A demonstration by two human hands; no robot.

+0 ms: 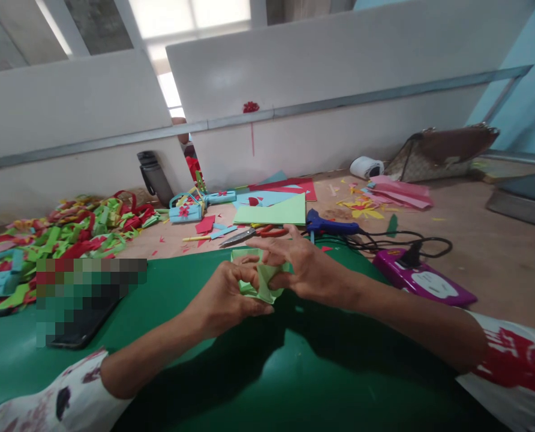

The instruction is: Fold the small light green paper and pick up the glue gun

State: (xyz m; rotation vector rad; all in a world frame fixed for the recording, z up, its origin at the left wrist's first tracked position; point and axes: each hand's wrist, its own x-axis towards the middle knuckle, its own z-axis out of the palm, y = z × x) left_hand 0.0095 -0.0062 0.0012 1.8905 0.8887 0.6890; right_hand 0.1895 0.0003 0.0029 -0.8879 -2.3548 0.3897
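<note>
A small folded piece of light green paper [264, 282] is held between both hands above the green mat. My left hand [225, 292] grips its left side, with the thumb along the bottom edge and fingers curled into the folds. On the other side, my right hand [310, 267] pinches the paper between thumb and fingers, its index finger reaching over the top. Parts of the paper are hidden behind the fingers. Just beyond the hands lie scissors [240, 238] and pliers with red handles [271, 231]. A blue glue gun [333, 224] rests behind my right hand.
Colourful paper pieces [78, 225] are heaped at the left, near a phone [87, 318] and a dark bottle [155, 177]. Green paper sheets [276, 211] lie at the back. A purple power strip [424, 279] with cables, a handbag [442, 153] and a white roll [366, 167] occupy the right.
</note>
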